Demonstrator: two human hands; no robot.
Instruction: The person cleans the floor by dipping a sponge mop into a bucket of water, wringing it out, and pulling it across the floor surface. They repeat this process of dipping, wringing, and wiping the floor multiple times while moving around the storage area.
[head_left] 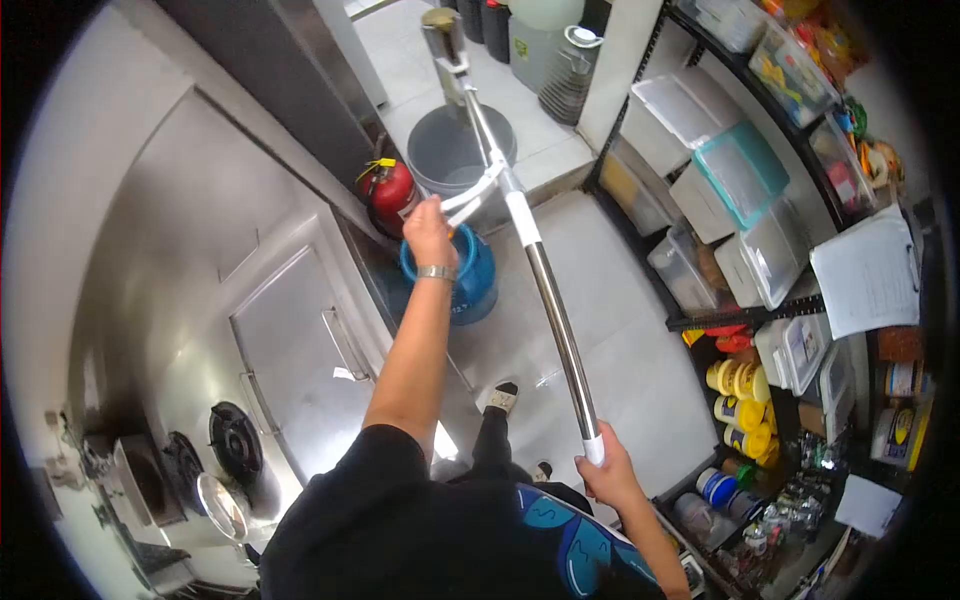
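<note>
A squeeze sponge mop (555, 310) with a steel-and-white pole slants across the view. Its head (443, 38) is up at the top, beyond a grey bucket (433, 150) that the pole overlaps. My left hand (430, 235), wearing a metal watch band, is closed around the white lever that branches from the pole. Lower down, my right hand (612, 472) grips the white end of the pole near my body. Just under my left hand stands a blue gas cylinder (480, 285), beside a red fire extinguisher (388, 192).
On the left runs a stainless steel counter (290, 330) with gas burners (236, 443). Shelves on the right carry storage boxes (740, 175) and yellow tubs (742, 412). A low floor edge (565, 190) crosses near the bucket; a large jug (545, 45) stands behind it.
</note>
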